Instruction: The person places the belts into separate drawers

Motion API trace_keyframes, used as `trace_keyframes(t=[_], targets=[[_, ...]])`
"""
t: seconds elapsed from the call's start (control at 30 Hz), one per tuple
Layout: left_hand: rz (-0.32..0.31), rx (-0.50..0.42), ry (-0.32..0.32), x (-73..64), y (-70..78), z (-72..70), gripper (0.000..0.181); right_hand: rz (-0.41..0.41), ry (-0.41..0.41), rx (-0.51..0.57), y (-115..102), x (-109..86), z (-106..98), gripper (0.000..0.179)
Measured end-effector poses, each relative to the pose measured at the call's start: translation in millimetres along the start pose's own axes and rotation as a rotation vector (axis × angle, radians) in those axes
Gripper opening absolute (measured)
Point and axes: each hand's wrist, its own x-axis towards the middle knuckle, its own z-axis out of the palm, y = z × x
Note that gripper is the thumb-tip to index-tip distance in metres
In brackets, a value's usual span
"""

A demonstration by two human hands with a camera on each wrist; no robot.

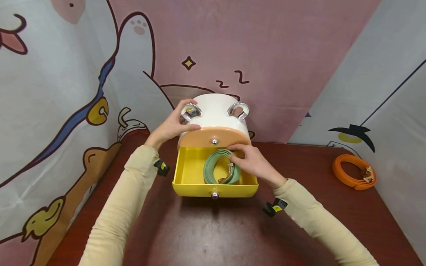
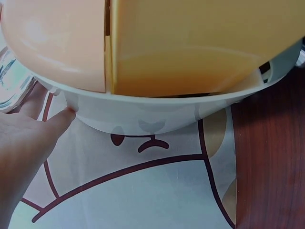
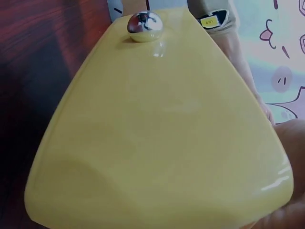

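Observation:
A white storage box (image 1: 216,111) with silver ring-shaped ears stands against the back wall. Its peach upper drawer (image 1: 229,137) is closed; the yellow lower drawer (image 1: 193,190) is pulled out. My left hand (image 1: 169,127) grips the box's left side around the silver ear, its thumb (image 2: 62,119) against the white shell in the left wrist view. Inside the yellow drawer lies a coiled green belt (image 1: 210,168) with a metal buckle. My right hand (image 1: 254,162) pinches the coil at its upper right edge. The drawer front (image 3: 157,124) hides most of that hand in the right wrist view.
An orange coiled belt (image 1: 346,177) lies at the far right of the dark red table (image 1: 206,232). Cartoon-printed cloth (image 1: 266,55) hangs behind and on both sides. A silver knob (image 1: 215,195) sticks out from the yellow drawer's front.

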Motion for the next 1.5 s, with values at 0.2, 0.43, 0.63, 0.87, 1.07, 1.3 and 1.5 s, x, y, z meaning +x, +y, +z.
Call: trace_keyframes(t=[0.2, 0.43, 0.63, 0.87, 1.07, 1.3, 1.5], targets=[[0.001, 0.003, 0.014, 6.4, -17.6, -5.4, 0.076, -0.031, -0.049, 0.045, -3, 1.4, 2, 0.031], [-0.006, 0.032, 0.013, 2.1, -7.7, -3.3, 0.074, -0.082, -0.103, 0.002, -6, 3.9, 7, 0.037], [-0.01, 0.008, -0.003, -3.9, 6.6, 1.0, 0.073, -0.095, -0.083, 0.01, -4, 0.7, 11, 0.04], [-0.002, 0.002, -0.005, -3.5, 6.9, 0.2, 0.073, -0.1, -0.053, 0.041, -6, -1.6, 10, 0.038], [0.002, -0.002, -0.01, -2.7, 7.0, -0.4, 0.073, -0.114, -0.042, 0.058, -5, -0.4, 11, 0.037], [0.002, -0.008, -0.011, -2.3, 6.5, -0.6, 0.073, -0.094, -0.039, 0.05, -6, -0.4, 11, 0.037], [-0.003, -0.006, -0.01, -2.9, 5.7, -0.8, 0.072, -0.084, -0.058, 0.059, -9, -2.1, 9, 0.038]])
